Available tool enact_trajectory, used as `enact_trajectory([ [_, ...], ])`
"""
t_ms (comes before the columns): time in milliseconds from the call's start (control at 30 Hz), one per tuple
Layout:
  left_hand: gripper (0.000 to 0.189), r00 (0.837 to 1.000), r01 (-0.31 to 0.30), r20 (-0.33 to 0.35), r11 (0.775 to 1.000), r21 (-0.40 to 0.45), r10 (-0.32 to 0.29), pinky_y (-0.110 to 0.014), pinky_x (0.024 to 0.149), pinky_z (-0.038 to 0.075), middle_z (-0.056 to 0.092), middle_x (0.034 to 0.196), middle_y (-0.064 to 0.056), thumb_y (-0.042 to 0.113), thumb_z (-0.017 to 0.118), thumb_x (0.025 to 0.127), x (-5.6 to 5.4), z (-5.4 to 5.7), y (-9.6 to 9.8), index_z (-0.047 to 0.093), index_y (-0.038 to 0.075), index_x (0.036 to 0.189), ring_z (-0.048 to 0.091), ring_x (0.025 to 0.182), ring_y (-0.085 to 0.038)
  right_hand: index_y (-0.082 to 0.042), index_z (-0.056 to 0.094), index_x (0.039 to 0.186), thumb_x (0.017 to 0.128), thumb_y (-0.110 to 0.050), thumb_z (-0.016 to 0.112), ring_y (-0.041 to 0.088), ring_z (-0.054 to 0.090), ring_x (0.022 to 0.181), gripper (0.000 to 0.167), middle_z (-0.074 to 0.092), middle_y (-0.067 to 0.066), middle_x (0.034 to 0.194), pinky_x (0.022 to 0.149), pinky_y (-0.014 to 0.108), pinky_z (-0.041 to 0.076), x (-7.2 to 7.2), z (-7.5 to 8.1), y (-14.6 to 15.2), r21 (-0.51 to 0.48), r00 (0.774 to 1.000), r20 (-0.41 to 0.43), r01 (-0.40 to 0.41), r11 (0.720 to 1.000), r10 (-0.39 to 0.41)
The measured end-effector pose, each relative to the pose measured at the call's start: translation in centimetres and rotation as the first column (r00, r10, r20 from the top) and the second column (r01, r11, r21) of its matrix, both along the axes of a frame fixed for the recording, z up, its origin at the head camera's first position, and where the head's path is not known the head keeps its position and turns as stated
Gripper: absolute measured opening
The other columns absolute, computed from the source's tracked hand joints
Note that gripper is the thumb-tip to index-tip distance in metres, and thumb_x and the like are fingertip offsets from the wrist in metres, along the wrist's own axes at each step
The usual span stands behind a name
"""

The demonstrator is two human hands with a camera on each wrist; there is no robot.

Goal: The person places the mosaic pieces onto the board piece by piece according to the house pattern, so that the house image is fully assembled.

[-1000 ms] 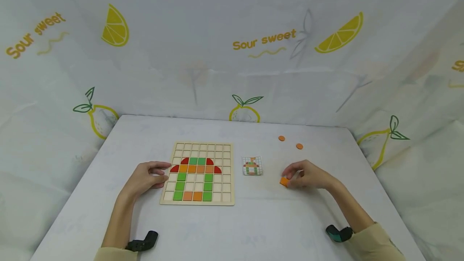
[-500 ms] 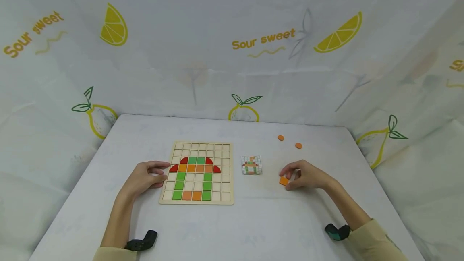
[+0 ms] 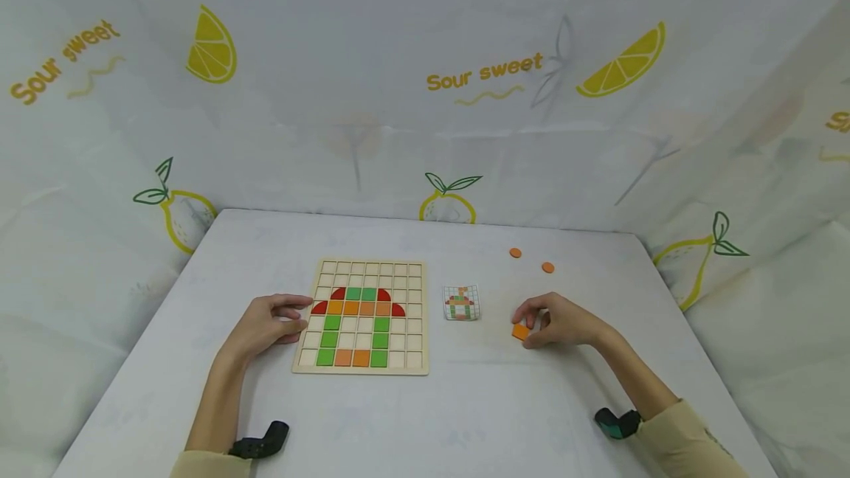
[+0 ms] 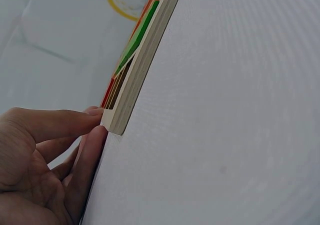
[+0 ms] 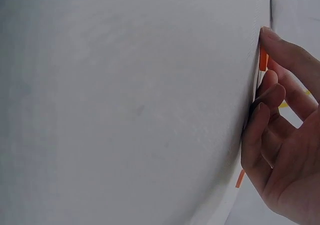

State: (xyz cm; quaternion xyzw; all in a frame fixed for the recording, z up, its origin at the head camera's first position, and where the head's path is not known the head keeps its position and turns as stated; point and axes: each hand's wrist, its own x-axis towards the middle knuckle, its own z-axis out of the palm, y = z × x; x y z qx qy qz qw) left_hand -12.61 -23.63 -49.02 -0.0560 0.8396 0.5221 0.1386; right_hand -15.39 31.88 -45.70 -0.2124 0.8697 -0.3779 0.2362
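Note:
In the head view, a wooden grid board [image 3: 406,327] lies left of centre, with green, orange and red tiles set in a mushroom-like figure. Against its left edge rests my left hand [image 3: 265,323]. The left wrist view shows thumb and fingertips touching the board's corner [image 4: 116,122]. Farther right, my right hand [image 3: 564,321] holds an orange square tile [image 3: 520,331] between thumb and fingertips, low at the tabletop. Seen edge-on in the right wrist view, that orange tile [image 5: 263,60] is partly hidden by the fingers.
A small pattern card [image 3: 461,302] lies between the board and my right hand. Two orange discs, a left one [image 3: 515,253] and a right one [image 3: 547,268], lie behind that hand. A lemon-printed white cloth [image 3: 332,153] hangs past the table's far edge.
My right hand's thumb and fingertips have shifted slightly left around the orange square tile, showing more of its top. The left hand and the board look unchanged.

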Motion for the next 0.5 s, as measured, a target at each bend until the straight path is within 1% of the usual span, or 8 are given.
enact_trajectory([
  [100, 0.046, 1.0, -0.007, 0.007, 1.0, 0.001, 0.007, -0.024, 0.073, 0.066, 0.069, 0.11, -0.014, 0.007, 0.078, 0.095, -0.02, -0.02, 0.0, 0.069, 0.001, 0.14, 0.068, 0.088, -0.017, -0.002, 0.076, 0.112, 0.086, -0.008, 0.089, 0.01, 0.055, 0.075, 0.03, 0.066, 0.013, 0.092, 0.064, 0.02, 0.049, -0.12, -0.09, 0.07, 0.014, 1.0, -0.008, -0.008, 1.0, 0.008],
  [300, 0.048, 1.0, -0.012, -0.002, 1.0, -0.004, 0.012, -0.025, 0.071, 0.067, 0.069, 0.109, -0.014, 0.005, 0.079, 0.095, -0.03, -0.08, -0.06, 0.068, -0.001, 0.141, 0.067, 0.089, -0.018, -0.003, 0.076, 0.11, 0.085, -0.009, 0.09, 0.008, 0.055, 0.074, 0.029, 0.067, 0.01, 0.09, 0.065, 0.019, 0.049, -0.27, -0.09, 0.11, 0.023, 0.999, -0.032, -0.034, 0.999, 0.035],
  [500, 0.048, 1.0, -0.009, 0.0, 1.0, -0.007, 0.009, -0.025, 0.072, 0.067, 0.069, 0.109, -0.014, 0.005, 0.079, 0.095, -0.04, -0.15, -0.06, 0.068, -0.001, 0.141, 0.067, 0.09, -0.018, -0.003, 0.077, 0.109, 0.085, -0.01, 0.09, 0.009, 0.055, 0.071, 0.028, 0.069, 0.008, 0.09, 0.063, 0.019, 0.048, -0.32, 0.03, -0.13, 0.033, 0.999, -0.035, -0.036, 0.999, 0.037],
])
